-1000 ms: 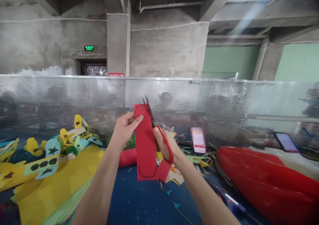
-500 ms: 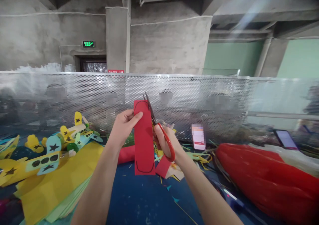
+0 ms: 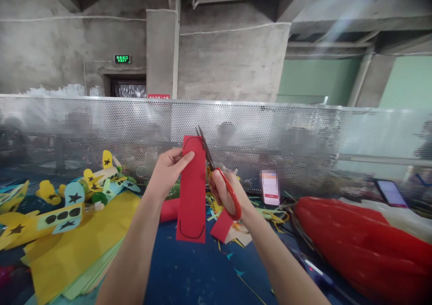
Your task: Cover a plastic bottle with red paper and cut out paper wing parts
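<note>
A tall strip of red paper [image 3: 191,192] hangs upright in front of me, with black curved lines drawn near its top and bottom ends. My left hand [image 3: 170,170] pinches its upper left edge, thumb across the front. In my right hand [image 3: 224,190] is a pair of scissors [image 3: 228,192] with red handles. The dark blades point up along the strip's upper right edge, their tips just above its top corner and slightly apart. Whether the paper lies between the blades I cannot tell.
Yellow and blue paper planes [image 3: 60,213] lie at left beside yellow sheets [image 3: 91,233]. Paper scraps [image 3: 236,233] and a phone [image 3: 270,188] are behind my right hand. A large red plastic bag [image 3: 357,237] fills the right. A perforated metal screen [image 3: 195,116] stands behind.
The strip's lower end has swung slightly left. The scissors have shifted a little to the right relative to the strip. Both hands keep their hold.
</note>
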